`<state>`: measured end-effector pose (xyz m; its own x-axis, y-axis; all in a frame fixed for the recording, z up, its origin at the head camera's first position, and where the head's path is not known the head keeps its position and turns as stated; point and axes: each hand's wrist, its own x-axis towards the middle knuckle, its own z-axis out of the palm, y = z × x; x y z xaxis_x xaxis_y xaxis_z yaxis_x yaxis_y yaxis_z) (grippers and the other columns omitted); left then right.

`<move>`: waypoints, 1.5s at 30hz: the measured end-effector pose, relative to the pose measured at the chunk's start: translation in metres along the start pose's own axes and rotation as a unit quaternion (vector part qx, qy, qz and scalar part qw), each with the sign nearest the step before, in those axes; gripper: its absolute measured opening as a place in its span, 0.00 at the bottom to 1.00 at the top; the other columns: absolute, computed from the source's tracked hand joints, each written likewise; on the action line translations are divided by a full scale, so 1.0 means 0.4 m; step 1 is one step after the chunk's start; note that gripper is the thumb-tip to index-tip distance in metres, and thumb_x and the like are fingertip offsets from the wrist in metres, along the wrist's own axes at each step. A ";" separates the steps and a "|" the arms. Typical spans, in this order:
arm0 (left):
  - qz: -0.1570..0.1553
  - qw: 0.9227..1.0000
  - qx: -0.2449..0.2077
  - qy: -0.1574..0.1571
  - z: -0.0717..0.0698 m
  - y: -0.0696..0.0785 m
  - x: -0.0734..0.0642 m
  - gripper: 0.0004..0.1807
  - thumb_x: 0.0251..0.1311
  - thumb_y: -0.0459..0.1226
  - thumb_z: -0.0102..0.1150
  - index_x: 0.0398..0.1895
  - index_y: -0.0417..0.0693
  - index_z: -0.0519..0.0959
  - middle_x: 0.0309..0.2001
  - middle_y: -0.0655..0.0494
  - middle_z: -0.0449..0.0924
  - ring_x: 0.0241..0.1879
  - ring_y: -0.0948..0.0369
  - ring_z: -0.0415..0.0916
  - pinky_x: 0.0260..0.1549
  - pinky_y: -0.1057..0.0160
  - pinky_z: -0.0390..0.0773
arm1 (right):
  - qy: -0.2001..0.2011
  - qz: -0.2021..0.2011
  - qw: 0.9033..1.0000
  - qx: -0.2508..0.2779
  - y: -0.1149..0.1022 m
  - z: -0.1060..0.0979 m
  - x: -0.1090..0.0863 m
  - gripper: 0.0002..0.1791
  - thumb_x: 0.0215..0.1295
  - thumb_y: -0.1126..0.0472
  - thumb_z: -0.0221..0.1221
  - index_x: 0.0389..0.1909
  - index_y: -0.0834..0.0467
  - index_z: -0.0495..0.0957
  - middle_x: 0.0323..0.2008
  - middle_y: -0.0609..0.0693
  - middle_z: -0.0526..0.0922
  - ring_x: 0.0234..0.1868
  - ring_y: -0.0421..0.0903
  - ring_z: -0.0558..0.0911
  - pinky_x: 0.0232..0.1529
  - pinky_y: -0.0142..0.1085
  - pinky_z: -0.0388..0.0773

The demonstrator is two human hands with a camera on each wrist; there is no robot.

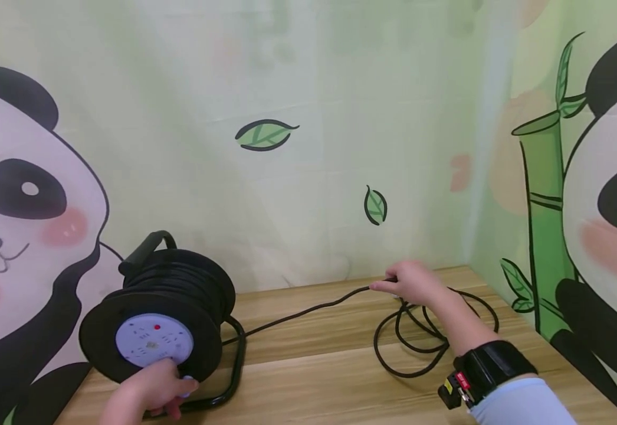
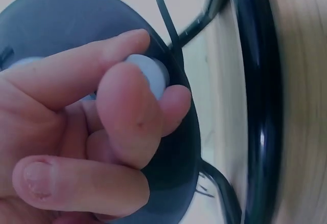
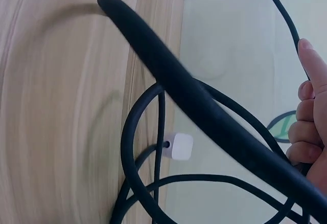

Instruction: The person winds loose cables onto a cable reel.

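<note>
A black cable reel (image 1: 96, 330) with a white socket panel (image 1: 151, 342) stands at the left in the head view. My left hand (image 1: 151, 386) is at the front of its lower disc, where the fingers and thumb hold a pale grey crank knob (image 2: 153, 75), partly covered by them. From the reel a black cable (image 1: 319, 306) runs rightward to my right hand (image 1: 412, 283). That hand grips it, fingers curled round, with the thumb along it in the right wrist view. Beyond the hand the cable lies in loose loops (image 1: 403, 375), by a white plug (image 3: 181, 146).
The reel's black tubular stand (image 1: 239, 354) rests on a wooden table (image 1: 308, 383); its carry handle (image 1: 141, 254) rises on top. A printed cloth (image 1: 308, 195) with pandas and leaves hangs behind and at both sides.
</note>
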<state>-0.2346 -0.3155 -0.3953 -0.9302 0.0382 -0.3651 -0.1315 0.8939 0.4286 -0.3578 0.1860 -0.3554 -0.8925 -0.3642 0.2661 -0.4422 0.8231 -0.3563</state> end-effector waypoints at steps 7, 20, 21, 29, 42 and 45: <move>-0.010 1.000 -0.011 0.008 -0.011 -0.051 0.000 0.19 0.61 0.48 0.58 0.19 0.44 0.77 0.16 0.55 0.79 0.10 0.66 0.60 0.23 0.65 0.67 | -0.003 -0.013 1.000 -0.006 -0.032 0.023 0.010 0.30 0.61 0.35 0.58 0.13 0.51 0.60 0.11 0.41 0.57 0.13 0.39 0.58 0.18 0.34 0.58; -0.027 0.997 -0.062 0.021 -0.031 -0.139 -0.016 0.21 0.65 0.46 0.53 0.18 0.42 0.79 0.16 0.56 0.77 0.12 0.66 0.61 0.16 0.68 0.61 | -0.024 -0.023 0.999 0.016 -0.089 0.072 0.029 0.30 0.60 0.34 0.57 0.13 0.50 0.62 0.12 0.41 0.59 0.14 0.38 0.59 0.18 0.33 0.58; -0.030 0.997 -0.073 0.017 -0.034 -0.146 -0.017 0.21 0.66 0.45 0.52 0.20 0.41 0.79 0.16 0.56 0.77 0.13 0.66 0.62 0.18 0.67 0.64 | -0.025 -0.026 0.999 0.019 -0.095 0.077 0.030 0.30 0.60 0.34 0.57 0.13 0.50 0.62 0.11 0.40 0.59 0.14 0.38 0.59 0.18 0.33 0.58; -0.050 0.986 -0.158 0.018 -0.056 -0.192 -0.027 0.18 0.69 0.42 0.47 0.27 0.37 0.77 0.20 0.53 0.79 0.14 0.64 0.62 0.22 0.65 0.64 | -0.018 -0.051 0.998 0.022 -0.136 0.109 0.035 0.29 0.61 0.35 0.57 0.12 0.49 0.61 0.11 0.39 0.58 0.13 0.37 0.57 0.17 0.32 0.57; -0.044 0.987 -0.140 0.059 -0.091 -0.238 -0.045 0.24 0.69 0.45 0.45 0.21 0.40 0.79 0.16 0.56 0.72 0.15 0.62 0.62 0.17 0.66 0.59 | -0.031 -0.074 0.997 -0.009 -0.185 0.134 0.037 0.29 0.62 0.34 0.55 0.12 0.48 0.60 0.11 0.38 0.57 0.13 0.36 0.57 0.16 0.32 0.56; -0.043 0.984 -0.151 0.081 -0.095 -0.252 -0.052 0.24 0.69 0.46 0.45 0.21 0.41 0.79 0.16 0.55 0.72 0.13 0.63 0.61 0.15 0.68 0.59 | -0.031 -0.087 0.996 -0.016 -0.202 0.143 0.040 0.29 0.62 0.34 0.55 0.12 0.47 0.61 0.11 0.38 0.57 0.12 0.36 0.57 0.15 0.31 0.55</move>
<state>-0.2150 -0.4234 -0.3994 -0.9503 -0.1255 -0.2851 -0.2855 0.7167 0.6362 -0.3417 0.0889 -0.3735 -0.8064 -0.5286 0.2652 -0.5890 0.7580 -0.2800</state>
